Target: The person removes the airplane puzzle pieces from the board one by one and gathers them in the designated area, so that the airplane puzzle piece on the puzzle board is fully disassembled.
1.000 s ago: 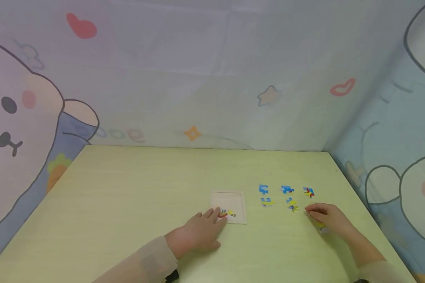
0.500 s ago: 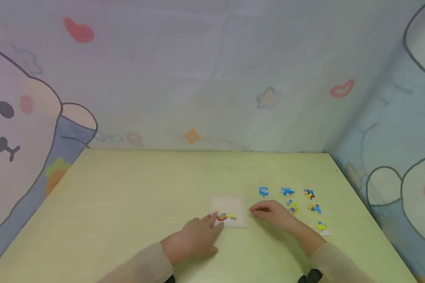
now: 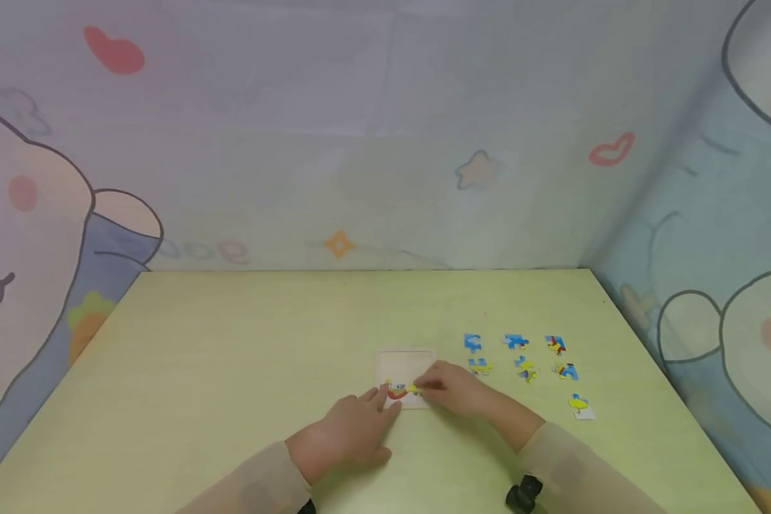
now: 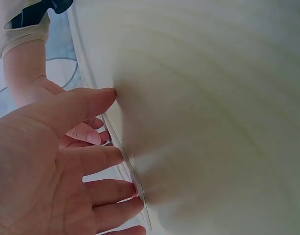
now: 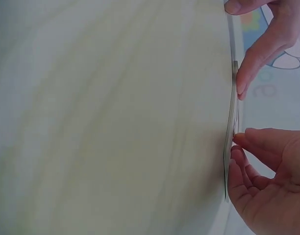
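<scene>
My left hand (image 3: 350,432) lies flat at the near left corner of a pale, shallow puzzle tray (image 3: 406,355), fingertips on its edge. In the left wrist view those fingers (image 4: 111,191) are straight and spread. Joined jigsaw pieces (image 3: 397,391), red, white and yellow, sit along the tray's near side, partly hidden by fingers. My right hand (image 3: 452,389) reaches over the tray's right edge. Its thumb and forefinger pinch at a yellow puzzle piece (image 3: 414,389), mostly covered. Seen from the right wrist, the thumb and forefinger (image 5: 260,142) meet just over the tray's side (image 5: 229,142).
Several loose puzzle pieces lie right of the tray in rough rows, among them a blue corner piece (image 3: 472,343), a blue-and-red one (image 3: 555,345) and a yellow-and-white one (image 3: 580,405). The pale yellow-green table (image 3: 250,343) meets a printed cloth backdrop (image 3: 385,157).
My right hand has moved left from the loose pieces to the tray, uncovering the pieces at the right. The left hand stays on the tray corner. The head view has shifted slightly.
</scene>
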### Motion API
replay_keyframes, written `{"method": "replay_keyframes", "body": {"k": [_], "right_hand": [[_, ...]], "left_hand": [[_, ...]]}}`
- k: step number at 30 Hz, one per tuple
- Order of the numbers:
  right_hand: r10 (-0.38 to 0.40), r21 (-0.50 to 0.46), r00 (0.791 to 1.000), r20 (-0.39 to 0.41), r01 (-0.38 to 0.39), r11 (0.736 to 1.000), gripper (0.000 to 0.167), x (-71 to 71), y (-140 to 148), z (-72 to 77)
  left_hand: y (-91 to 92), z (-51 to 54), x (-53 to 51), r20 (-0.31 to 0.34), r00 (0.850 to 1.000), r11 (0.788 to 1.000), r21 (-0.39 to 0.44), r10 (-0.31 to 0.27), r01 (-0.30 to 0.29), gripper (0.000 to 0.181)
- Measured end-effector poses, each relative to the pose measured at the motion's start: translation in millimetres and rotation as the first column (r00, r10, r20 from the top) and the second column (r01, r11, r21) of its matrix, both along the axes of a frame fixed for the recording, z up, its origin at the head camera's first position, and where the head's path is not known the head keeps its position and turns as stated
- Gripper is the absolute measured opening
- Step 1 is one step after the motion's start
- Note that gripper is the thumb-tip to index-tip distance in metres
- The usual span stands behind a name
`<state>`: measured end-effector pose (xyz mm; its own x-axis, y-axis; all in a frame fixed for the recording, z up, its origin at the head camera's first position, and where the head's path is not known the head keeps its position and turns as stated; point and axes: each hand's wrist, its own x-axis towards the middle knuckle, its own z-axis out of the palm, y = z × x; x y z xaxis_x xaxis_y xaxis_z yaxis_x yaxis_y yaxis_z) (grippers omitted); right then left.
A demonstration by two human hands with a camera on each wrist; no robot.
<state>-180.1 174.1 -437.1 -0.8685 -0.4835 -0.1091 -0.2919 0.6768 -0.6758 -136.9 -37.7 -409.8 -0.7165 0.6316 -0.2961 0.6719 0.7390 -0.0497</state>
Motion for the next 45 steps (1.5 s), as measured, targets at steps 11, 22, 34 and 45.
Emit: {"method": "replay_keyframes", "body": {"k": [11,22,34,45], "right_hand": [[-0.054,-0.04,0.998,0.023,0.055,0.998,0.018,-3.3,-9,5.1],[-0.108,-0.097,0.992,0.062,0.114,0.989,0.004,-24.0,-15,-0.2],[-0.142,-0.166,0.988,0.06,0.15,0.975,0.01,-22.0,23,-1.0],[-0.147,-0.267,0.98,0.136,0.179,0.947,0.013,-11.2,61,-6.4]], "left_hand": [[-5.2,0.0,-3.5,0.009,1.0,1.0,0.01,0.008,-0.008,0.067],[-5.3,-1.3,-11.1,0.005,1.0,1.0,0.009,0.003,-0.003,0.068],[0.7,2.2,-11.6,0.054,0.998,0.999,0.018,0.042,-0.043,0.069],[-4.8,2.5,-8.5,0.015,1.0,1.0,0.021,0.019,-0.019,0.068]]}}
